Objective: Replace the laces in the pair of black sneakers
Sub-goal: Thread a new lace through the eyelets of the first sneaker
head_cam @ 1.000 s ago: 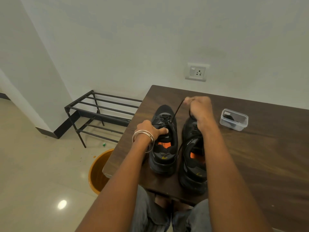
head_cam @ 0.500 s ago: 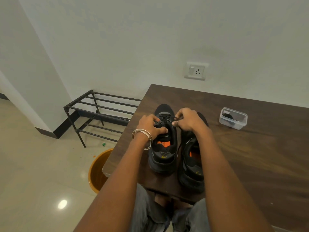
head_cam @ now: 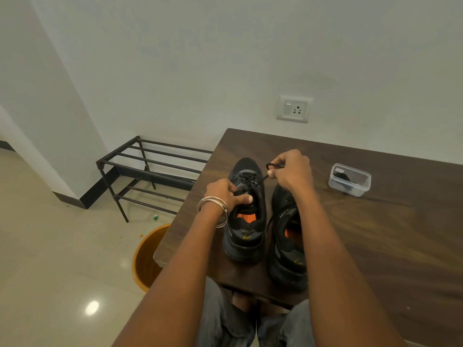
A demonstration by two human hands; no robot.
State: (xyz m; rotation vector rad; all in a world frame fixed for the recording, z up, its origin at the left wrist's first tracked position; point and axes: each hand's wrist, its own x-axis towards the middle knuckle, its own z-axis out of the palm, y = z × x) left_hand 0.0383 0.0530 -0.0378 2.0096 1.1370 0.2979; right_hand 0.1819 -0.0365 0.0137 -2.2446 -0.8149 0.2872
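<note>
Two black sneakers with orange insoles stand side by side on the dark wooden table [head_cam: 375, 234], heels toward me. My left hand [head_cam: 225, 194], with bangles on the wrist, grips the tongue and collar of the left sneaker [head_cam: 246, 221]. Over the toe of the right sneaker [head_cam: 288, 246], my right hand [head_cam: 292, 171] pinches a black lace [head_cam: 261, 180] that runs taut up from the left sneaker's eyelets and loops above my fingers. My right forearm covers part of the right sneaker.
A small clear plastic box [head_cam: 349, 180] with something black inside sits on the table to the right. An orange bucket [head_cam: 147, 259] stands on the floor by the table's left corner. A black metal shoe rack [head_cam: 150, 169] lines the wall, below a wall socket [head_cam: 295, 109].
My right hand came down from a raised pull to the left sneaker's eyelets, then lifted back up and right with the lace. My left hand stayed on the left sneaker.
</note>
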